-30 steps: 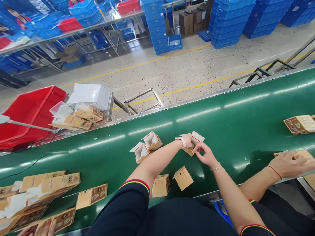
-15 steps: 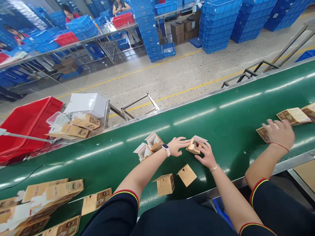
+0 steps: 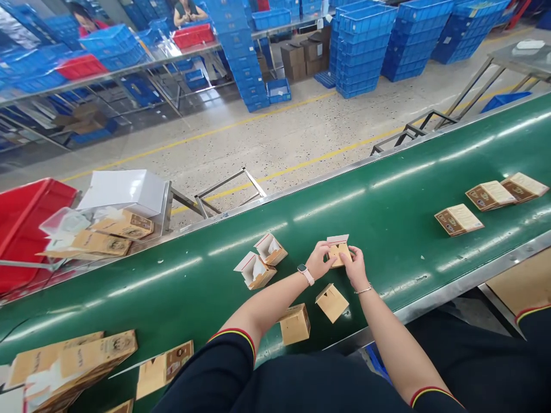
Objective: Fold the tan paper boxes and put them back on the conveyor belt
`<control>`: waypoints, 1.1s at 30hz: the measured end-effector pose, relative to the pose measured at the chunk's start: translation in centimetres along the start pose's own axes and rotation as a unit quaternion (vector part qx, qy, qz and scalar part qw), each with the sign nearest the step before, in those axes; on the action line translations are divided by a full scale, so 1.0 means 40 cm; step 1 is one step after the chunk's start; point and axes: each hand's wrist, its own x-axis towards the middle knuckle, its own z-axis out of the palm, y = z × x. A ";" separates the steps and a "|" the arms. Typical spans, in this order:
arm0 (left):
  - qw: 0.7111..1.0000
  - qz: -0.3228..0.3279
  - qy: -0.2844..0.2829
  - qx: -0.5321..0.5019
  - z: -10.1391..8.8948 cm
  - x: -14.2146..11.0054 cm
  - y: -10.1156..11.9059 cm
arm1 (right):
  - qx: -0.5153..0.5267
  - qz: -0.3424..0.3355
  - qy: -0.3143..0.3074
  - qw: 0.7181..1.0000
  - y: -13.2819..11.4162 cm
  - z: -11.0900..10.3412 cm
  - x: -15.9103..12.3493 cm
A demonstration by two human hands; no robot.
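Both my hands meet over the green conveyor belt (image 3: 387,201). My left hand (image 3: 321,259), with a smartwatch on its wrist, and my right hand (image 3: 355,268), with a thin bracelet, pinch a small kraft carton (image 3: 338,250) with a white-edged flap standing up. Left of my left hand lie two open cartons with white inserts (image 3: 270,249) (image 3: 255,271). Below my hands sit two closed kraft cartons (image 3: 295,324) (image 3: 332,303). Three printed flat cartons (image 3: 458,220) (image 3: 489,195) (image 3: 524,187) rest on the belt to the right.
More flattened cartons (image 3: 97,355) lie at the belt's lower left. Beyond the belt's steel edge are a red crate (image 3: 26,229), a white box (image 3: 124,192) and a metal stand. Stacks of blue crates (image 3: 359,51) fill the far floor, and a person (image 3: 187,12) sits at the back.
The other worker's hand at the right has left view, and three flat cartons remain there. My hands have closed in on the small carton. The view has tilted, showing more of the far floor.
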 end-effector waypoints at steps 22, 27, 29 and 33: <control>0.991 -0.037 0.016 -0.127 -0.179 -0.097 0.211 | -0.319 -0.201 0.073 0.923 -0.087 -0.103 0.058; 0.897 0.072 0.435 -0.031 -0.318 -0.335 0.104 | -0.369 -0.244 0.167 0.881 -0.112 -0.164 0.186; 0.887 -0.003 0.461 0.012 -0.315 -0.358 0.026 | -0.365 -0.267 0.218 0.865 -0.155 -0.176 0.188; 0.942 -0.125 0.313 0.004 -0.243 -0.265 -0.096 | -0.210 -0.412 0.198 0.864 -0.291 -0.120 -0.003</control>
